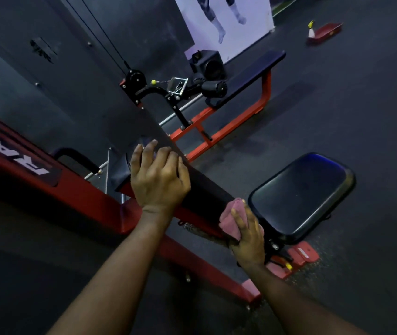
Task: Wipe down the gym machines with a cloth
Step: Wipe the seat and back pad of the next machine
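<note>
A red-framed gym machine point(91, 204) crosses the lower left, with a long black back pad point(204, 187) running diagonally and a black seat pad point(301, 194) to its right. My left hand point(158, 177) grips the upper edge of the back pad, fingers curled over it. My right hand point(248, 235) holds a bunched pink cloth point(228, 218) against the lower end of the back pad, close to the seat. Part of the cloth is hidden under my fingers.
A second red-framed bench point(253, 73) with a black pad and a cable pulley point(134, 79) stands farther back. A black speaker point(209, 64) sits by a white poster point(228, 20). A red tray point(325, 32) lies on the dark rubber floor at the far right.
</note>
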